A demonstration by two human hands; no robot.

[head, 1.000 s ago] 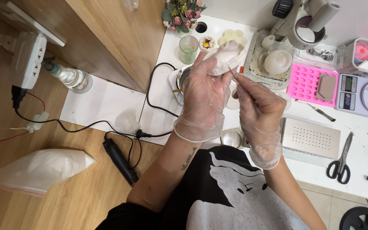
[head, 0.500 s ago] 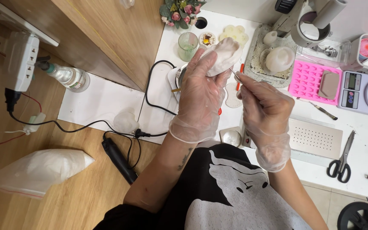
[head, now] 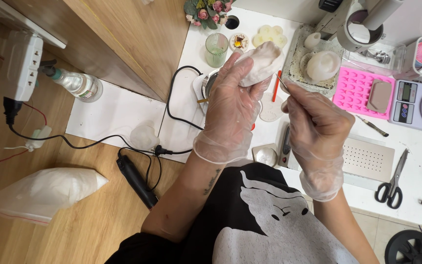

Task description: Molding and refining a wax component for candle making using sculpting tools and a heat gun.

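Observation:
Both my hands wear clear plastic gloves. My left hand (head: 233, 112) grips a white translucent silicone mould (head: 261, 63), held up above the white worktop (head: 123, 115). My right hand (head: 316, 129) pinches a thin metal pick (head: 282, 81). The pick's tip points up-left, just off the mould's right edge. Under my hands sit a small metal pot (head: 207, 85) and a flat white shaped piece (head: 271, 110) on the worktop.
A pink silicone tray (head: 355, 90), a digital scale (head: 418, 105), scissors (head: 391, 183) and a perforated metal plate (head: 367, 159) lie to the right. A green glass (head: 217, 49), flowers (head: 206, 10), black cables (head: 172, 110), a bottle (head: 76, 84) and a white bag (head: 40, 193) are left.
My right hand has drifted right and slightly down with the pick, opening a small gap from the mould. My left hand keeps hold of the mould, nearly still.

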